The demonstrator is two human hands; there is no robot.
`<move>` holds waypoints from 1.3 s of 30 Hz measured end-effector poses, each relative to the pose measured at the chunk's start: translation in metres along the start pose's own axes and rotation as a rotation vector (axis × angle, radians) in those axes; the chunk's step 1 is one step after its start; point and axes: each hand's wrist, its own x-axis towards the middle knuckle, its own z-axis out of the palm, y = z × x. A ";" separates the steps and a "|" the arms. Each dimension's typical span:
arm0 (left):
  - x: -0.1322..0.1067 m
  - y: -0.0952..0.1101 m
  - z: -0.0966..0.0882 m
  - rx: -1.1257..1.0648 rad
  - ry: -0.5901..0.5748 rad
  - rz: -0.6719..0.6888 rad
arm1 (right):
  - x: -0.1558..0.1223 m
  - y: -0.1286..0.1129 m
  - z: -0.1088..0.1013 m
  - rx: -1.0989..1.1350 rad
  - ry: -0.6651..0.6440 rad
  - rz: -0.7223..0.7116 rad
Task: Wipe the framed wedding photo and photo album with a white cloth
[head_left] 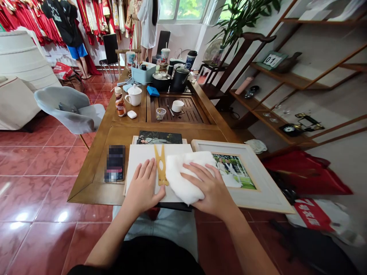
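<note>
My left hand lies flat, fingers stretched, on a white panel near the table's front edge. Beside its fingers and thumb is a flat yellow piece with two long prongs and a small animal face; its exact kind is unclear. My right hand grips a thick, fluffy white cloth from above, fingers curved over it. The cloth rests on the panel's right part and reaches over a framed wedding photo in a pale wide frame. Behind the panel, another dark photo print sticks out.
A phone lies left of the panel. Further back are a drink bottle, a white teapot, a small tub of beads, a white bowl and a kettle. Two people stand near hanging garments. Shelves flank the right.
</note>
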 end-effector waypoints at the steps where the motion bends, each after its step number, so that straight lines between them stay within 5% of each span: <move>1: 0.000 0.000 0.000 -0.005 0.002 0.001 | 0.008 0.006 0.003 -0.003 -0.002 0.017; 11: 0.000 -0.001 0.003 0.042 0.017 0.014 | 0.056 0.038 0.019 -0.036 0.004 0.077; 26: 0.001 -0.004 0.005 0.093 -0.030 0.046 | -0.026 -0.015 -0.011 -0.002 0.002 -0.104; 39: 0.001 -0.004 0.009 0.125 0.005 0.031 | 0.061 0.061 0.020 -0.022 0.026 0.053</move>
